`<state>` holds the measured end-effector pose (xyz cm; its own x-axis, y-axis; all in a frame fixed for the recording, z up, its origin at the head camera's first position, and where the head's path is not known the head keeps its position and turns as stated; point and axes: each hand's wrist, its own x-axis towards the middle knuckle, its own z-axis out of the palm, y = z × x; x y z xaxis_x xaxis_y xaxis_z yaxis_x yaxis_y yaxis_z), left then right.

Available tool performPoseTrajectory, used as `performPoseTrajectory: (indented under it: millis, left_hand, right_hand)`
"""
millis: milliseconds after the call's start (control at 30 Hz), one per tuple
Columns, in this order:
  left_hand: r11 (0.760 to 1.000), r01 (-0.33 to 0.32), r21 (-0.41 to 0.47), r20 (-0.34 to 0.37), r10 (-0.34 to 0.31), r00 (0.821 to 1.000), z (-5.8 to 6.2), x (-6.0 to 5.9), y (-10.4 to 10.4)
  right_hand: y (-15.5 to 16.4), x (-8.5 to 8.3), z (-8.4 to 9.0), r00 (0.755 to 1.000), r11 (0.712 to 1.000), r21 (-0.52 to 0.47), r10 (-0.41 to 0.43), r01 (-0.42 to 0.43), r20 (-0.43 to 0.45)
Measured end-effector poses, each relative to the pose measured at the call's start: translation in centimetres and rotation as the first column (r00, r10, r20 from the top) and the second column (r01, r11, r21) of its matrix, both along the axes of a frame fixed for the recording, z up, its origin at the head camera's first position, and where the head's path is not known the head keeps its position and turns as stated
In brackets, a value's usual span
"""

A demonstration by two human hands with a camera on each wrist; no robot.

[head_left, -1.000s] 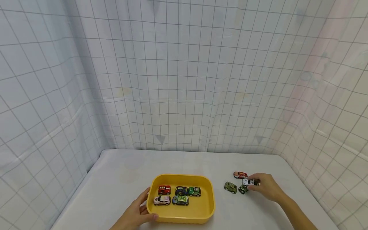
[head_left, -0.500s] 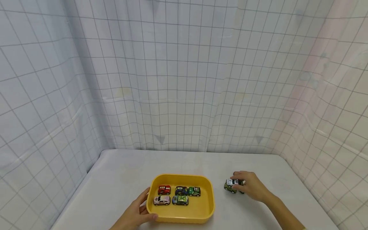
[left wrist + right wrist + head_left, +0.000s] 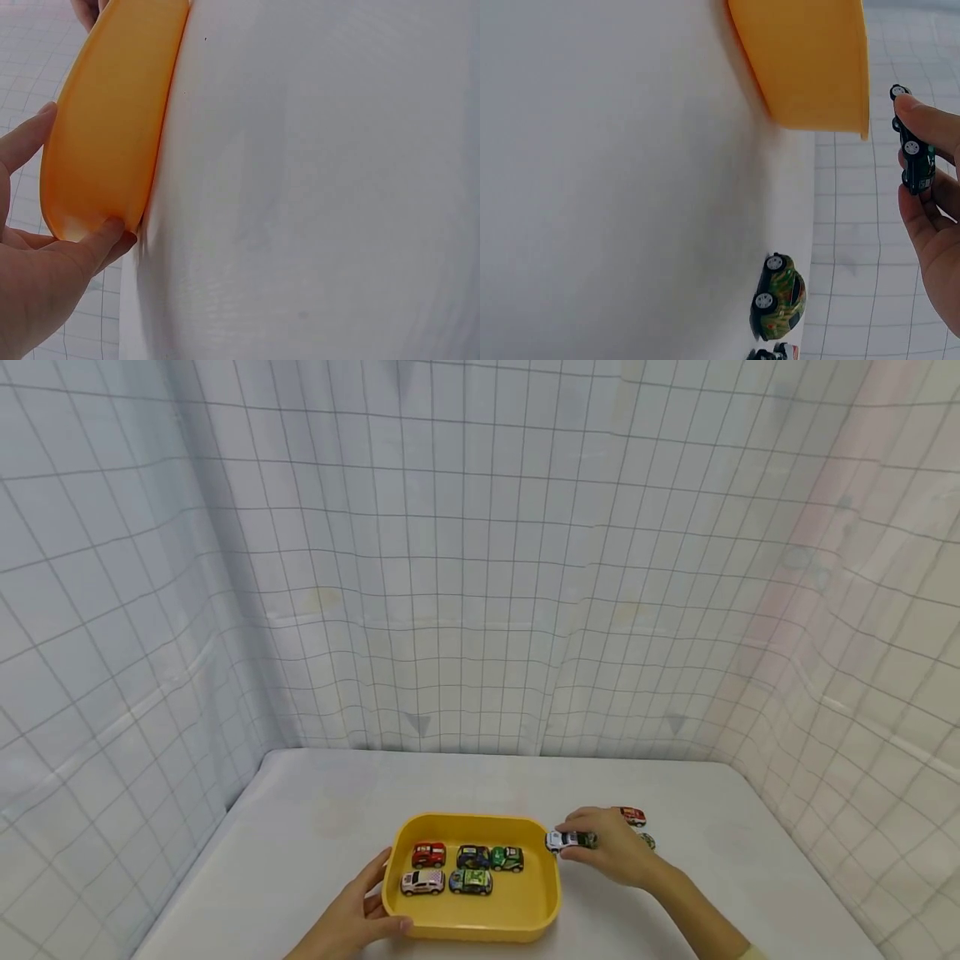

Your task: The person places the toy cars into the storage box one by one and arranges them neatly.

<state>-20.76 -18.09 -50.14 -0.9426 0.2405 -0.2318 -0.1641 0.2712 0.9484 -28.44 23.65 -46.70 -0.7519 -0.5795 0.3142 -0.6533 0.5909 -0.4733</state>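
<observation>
In the head view my left hand (image 3: 352, 908) grips the near left corner of a yellow tray (image 3: 517, 935), thumb along the front wall and fingers along the left side. Several small toy cars, such as a red one (image 3: 428, 855) and a green one (image 3: 507, 859), lie inside. Beside the tray's right rim, my right hand (image 3: 611, 847) pinches two toy cars end to end. The front one is a white toy car (image 3: 558, 841); behind it is a dark green toy car (image 3: 921, 161). The right wrist view shows both raised off the table, wheels towards the camera.
A red toy car (image 3: 632, 815) and part of a green toy car (image 3: 648, 841) show behind my right hand. The right wrist view shows a camouflage toy car (image 3: 781, 296) on the white table (image 3: 337, 793). Gridded cloth (image 3: 480, 568) hangs around the back and sides.
My right hand has carried the white and dark green toy cars leftward from the group on the right to the tray's right rim. My left hand and the tray have stayed put.
</observation>
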Motion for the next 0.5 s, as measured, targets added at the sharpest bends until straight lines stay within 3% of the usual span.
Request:
performPoseTrajectory:
  millis: [500]
  left_hand:
    - [1.0,0.005,0.001,0.002,-0.005,1.0,0.2,-0.1,0.0]
  right_hand:
    - [-5.4,-0.5,-1.3,0.99,0.991,0.002,0.133,-0.134,0.046]
